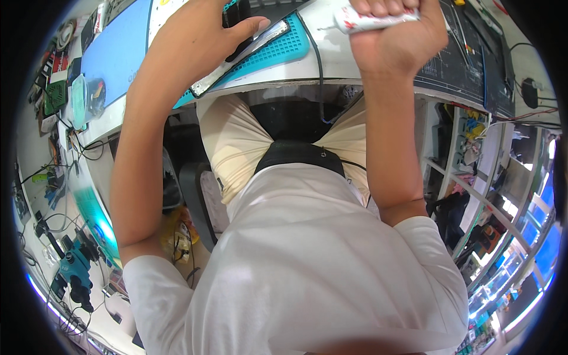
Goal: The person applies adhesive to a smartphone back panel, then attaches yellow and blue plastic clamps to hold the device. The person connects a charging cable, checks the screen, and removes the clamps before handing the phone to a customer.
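Observation:
A white tube with red print (370, 19) is wrapped in my right hand (399, 38). Its thin pointed nozzle faces left, above the table. My left hand (204, 38) is closed around a black object with teal bits (236, 26), its thumb laid across it. The upper part of this hand is cut off by the frame edge, and I cannot make out what the object is. Just under the thumb lies a long, flat silvery strip with a black border (225, 72), tilted across a teal ribbed silicone mat (281, 50) at the table's near edge.
A blue mat (115, 53) and a clear plastic container (94, 94) are on the left. To the right lies a dark work mat (449, 71) with thin tools. A black cable (320, 71) hangs over the front edge. A teal microscope (76, 266) stands lower left.

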Motion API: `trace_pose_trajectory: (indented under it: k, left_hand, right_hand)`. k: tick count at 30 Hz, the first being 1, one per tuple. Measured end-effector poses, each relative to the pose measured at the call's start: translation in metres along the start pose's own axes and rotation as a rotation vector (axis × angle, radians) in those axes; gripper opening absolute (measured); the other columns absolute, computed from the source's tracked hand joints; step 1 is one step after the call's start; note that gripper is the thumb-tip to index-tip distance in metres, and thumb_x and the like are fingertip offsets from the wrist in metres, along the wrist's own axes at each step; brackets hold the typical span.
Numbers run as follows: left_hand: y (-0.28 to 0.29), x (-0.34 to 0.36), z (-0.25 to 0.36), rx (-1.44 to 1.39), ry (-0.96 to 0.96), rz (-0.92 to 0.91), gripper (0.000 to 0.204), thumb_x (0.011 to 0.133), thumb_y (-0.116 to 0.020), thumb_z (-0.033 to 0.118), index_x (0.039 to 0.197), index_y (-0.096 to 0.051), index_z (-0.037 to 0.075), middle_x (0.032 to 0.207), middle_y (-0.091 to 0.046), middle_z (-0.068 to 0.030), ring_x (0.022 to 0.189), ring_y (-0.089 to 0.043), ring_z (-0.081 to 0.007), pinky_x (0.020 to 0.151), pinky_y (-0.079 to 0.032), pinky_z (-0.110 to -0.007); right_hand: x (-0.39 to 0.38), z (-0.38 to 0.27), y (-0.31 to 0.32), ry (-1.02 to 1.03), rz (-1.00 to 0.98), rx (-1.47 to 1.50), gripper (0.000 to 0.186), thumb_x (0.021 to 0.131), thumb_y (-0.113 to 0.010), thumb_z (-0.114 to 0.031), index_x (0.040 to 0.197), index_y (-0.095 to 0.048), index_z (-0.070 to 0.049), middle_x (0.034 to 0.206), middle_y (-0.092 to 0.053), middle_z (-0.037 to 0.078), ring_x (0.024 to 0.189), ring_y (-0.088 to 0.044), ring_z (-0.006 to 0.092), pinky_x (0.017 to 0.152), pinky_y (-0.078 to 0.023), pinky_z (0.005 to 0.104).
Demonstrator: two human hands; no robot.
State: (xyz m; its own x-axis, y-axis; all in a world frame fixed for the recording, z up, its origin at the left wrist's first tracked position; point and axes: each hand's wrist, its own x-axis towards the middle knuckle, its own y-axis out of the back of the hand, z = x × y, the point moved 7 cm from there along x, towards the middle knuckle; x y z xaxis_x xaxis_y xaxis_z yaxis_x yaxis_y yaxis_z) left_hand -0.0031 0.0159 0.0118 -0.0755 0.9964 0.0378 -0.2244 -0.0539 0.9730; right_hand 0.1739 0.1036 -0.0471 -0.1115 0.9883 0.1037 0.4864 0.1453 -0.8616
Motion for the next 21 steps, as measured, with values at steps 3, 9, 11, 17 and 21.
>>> trace_pose_trajectory:
  k: [3,9,11,17,21]
  left_hand:
    - [0.005,-0.005,-0.005,-0.050,0.022,0.028,0.056,0.091,-0.074,0.034,0.130,-0.063,-0.005,0.125,-0.066,-0.0228,0.116,-0.064,-0.0383,0.100,-0.051,-0.041]
    - [0.005,-0.022,-0.018,-0.120,0.066,0.051,0.053,0.092,-0.074,0.029,0.130,-0.062,-0.005,0.123,-0.066,-0.0216,0.113,-0.065,-0.0370,0.097,-0.051,-0.040]
    - [-0.002,-0.026,-0.030,-0.150,0.069,0.045,0.052,0.092,-0.074,0.028,0.130,-0.062,-0.005,0.122,-0.065,-0.0215,0.113,-0.065,-0.0366,0.096,-0.051,-0.040]
    - [-0.024,-0.029,-0.073,-0.363,0.058,0.014,0.053,0.095,-0.074,0.039,0.138,-0.065,0.008,0.129,-0.066,-0.0130,0.121,-0.062,-0.0239,0.099,-0.050,-0.035]
    - [-0.026,-0.033,-0.082,-0.376,0.028,0.042,0.055,0.095,-0.075,0.040,0.139,-0.065,0.009,0.129,-0.066,-0.0132,0.121,-0.062,-0.0229,0.096,-0.051,-0.035]
  right_hand:
    - [0.010,0.024,-0.010,-0.020,-0.034,-0.020,0.043,0.106,-0.054,-0.033,0.068,-0.042,-0.016,0.057,-0.038,-0.002,0.049,-0.039,0.0132,0.050,-0.037,0.0283]
    - [0.015,0.049,-0.009,-0.073,-0.062,-0.121,0.043,0.104,-0.056,-0.035,0.068,-0.042,-0.017,0.057,-0.039,-0.002,0.049,-0.041,0.0126,0.050,-0.038,0.0279]
    - [0.016,0.052,-0.007,-0.076,-0.066,-0.164,0.043,0.104,-0.056,-0.036,0.068,-0.042,-0.017,0.057,-0.039,-0.002,0.049,-0.041,0.0124,0.049,-0.038,0.0277]
    - [0.017,0.055,-0.002,-0.072,-0.036,-0.219,0.043,0.104,-0.057,-0.036,0.068,-0.042,-0.017,0.056,-0.039,-0.003,0.049,-0.040,0.0116,0.049,-0.037,0.0273]
    - [0.016,0.053,-0.005,-0.048,-0.064,-0.273,0.043,0.104,-0.057,-0.036,0.068,-0.042,-0.017,0.056,-0.039,-0.003,0.049,-0.040,0.0114,0.048,-0.036,0.0274]
